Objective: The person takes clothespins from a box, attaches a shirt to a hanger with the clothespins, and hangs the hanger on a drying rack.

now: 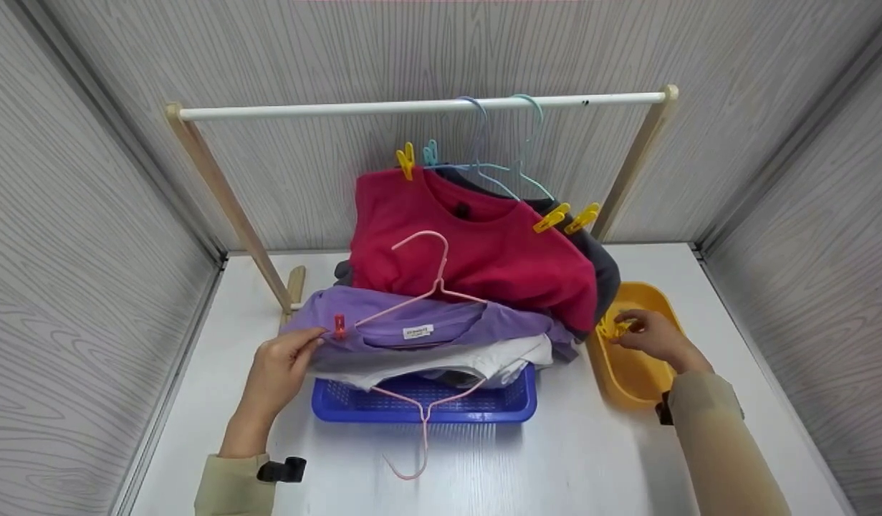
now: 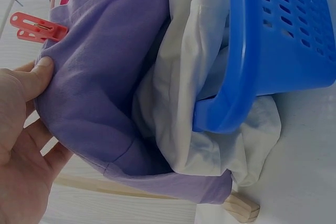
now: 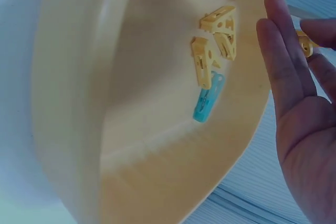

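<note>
Judging by the pegs, half seems done: the crimson top (image 1: 469, 251) and dark garment (image 1: 604, 269) hang pegged from the rail (image 1: 340, 109) at 12 o'clock. The purple shirt (image 1: 448, 319), toward 6, shows one red peg (image 1: 339, 327) at its 9 o'clock shoulder, none opposite; the white garment (image 1: 398, 362) shows none. The left hand (image 1: 276, 369), at 8, pinches the purple shirt beside its peg; the right hand (image 1: 655, 337), at 4, pinches a yellow peg (image 3: 305, 44) over the yellow basin (image 1: 634, 380). Counts: four garments; two railed hangers (image 1: 530, 175), two pink hangers (image 1: 438, 276); four pegs on the hung pair; in the basin, one blue peg (image 3: 208, 98), at least two yellow.
</note>
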Demonstrator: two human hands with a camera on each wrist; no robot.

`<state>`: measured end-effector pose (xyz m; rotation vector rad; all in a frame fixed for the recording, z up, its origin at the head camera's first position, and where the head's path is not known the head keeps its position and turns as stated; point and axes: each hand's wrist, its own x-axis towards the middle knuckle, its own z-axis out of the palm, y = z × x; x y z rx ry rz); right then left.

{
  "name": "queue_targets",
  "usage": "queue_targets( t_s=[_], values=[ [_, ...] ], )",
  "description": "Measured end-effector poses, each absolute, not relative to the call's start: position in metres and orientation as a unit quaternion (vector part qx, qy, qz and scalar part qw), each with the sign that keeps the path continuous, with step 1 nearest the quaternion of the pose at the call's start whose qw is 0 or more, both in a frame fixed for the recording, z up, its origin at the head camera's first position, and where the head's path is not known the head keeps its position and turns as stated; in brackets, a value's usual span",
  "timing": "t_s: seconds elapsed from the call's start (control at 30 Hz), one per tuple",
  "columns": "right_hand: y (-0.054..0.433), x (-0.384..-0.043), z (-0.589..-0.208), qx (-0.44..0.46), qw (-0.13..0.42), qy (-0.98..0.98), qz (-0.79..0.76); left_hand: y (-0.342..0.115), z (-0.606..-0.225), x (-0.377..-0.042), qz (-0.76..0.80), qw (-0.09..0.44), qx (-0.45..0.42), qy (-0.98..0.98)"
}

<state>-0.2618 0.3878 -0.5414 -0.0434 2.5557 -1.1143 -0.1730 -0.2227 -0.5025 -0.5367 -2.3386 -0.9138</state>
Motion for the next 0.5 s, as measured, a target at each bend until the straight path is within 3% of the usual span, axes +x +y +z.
queue_targets(
  t_s=[0.27,0.5],
  values=[
    [0.387,-0.255,-0.533,-0.009,0.19,0.877,-0.441,-0.221,-0.501,-0.172,-0.342,0.266,-0.19,-0.881],
    [0.387,-0.244,-0.526,-0.043,0.139,0.922,-0.36,-0.22,-0.498,-0.172,-0.341,0.258,-0.183,-0.885]
  ],
)
